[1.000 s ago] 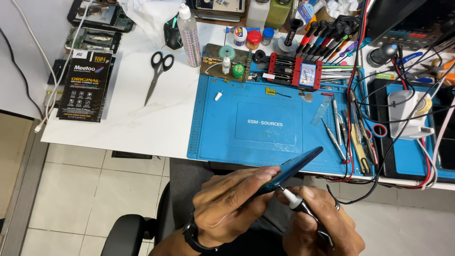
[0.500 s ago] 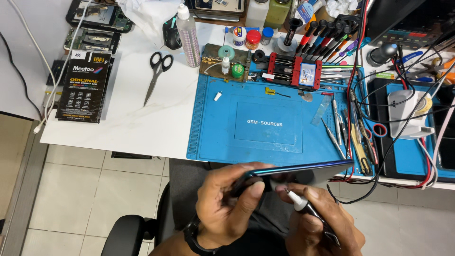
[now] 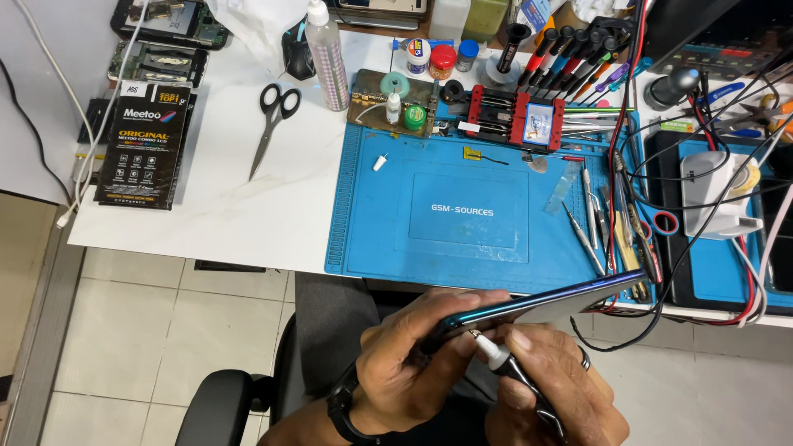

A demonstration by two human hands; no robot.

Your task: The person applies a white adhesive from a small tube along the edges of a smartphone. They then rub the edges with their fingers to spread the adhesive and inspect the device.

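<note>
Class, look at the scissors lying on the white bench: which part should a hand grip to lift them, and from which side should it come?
Grip the scissors by the black loop handles, the thick end farthest from the person, beside the bottle. Come from above and the left, where the white bench is bare. The closed blades point toward the near edge, so probably avoid that thin, sharp end.

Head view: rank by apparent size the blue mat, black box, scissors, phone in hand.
1. blue mat
2. black box
3. phone, held in the left hand; nearer the camera and edge-on, so unsure against the box
4. scissors
</note>
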